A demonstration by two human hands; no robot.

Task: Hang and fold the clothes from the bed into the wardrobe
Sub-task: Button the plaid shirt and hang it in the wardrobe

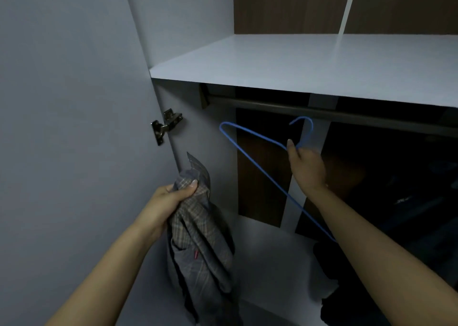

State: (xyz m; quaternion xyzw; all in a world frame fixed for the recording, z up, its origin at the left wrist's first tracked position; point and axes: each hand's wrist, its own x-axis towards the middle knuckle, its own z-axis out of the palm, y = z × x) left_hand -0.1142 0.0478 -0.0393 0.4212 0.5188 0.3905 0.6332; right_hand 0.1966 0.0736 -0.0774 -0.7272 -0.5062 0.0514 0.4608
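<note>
My left hand (pixel 173 197) grips a bunched grey plaid garment (pixel 200 246) that hangs down in front of the wardrobe's left inner wall. My right hand (pixel 306 167) holds a thin blue wire hanger (pixel 250 152) at its neck, just under the hook. The hook sits a little below the dark hanging rail (pixel 322 110) and does not touch it. The hanger is bare and tilted, its lower arm running down behind my right forearm.
A pale shelf (pixel 297 63) spans the wardrobe above the rail. The open door (pixel 62 127) stands at the left, with a metal hinge (pixel 166 125). Dark clothes (pixel 409 189) hang at the right under the rail. The wardrobe floor (pixel 272 263) lies below.
</note>
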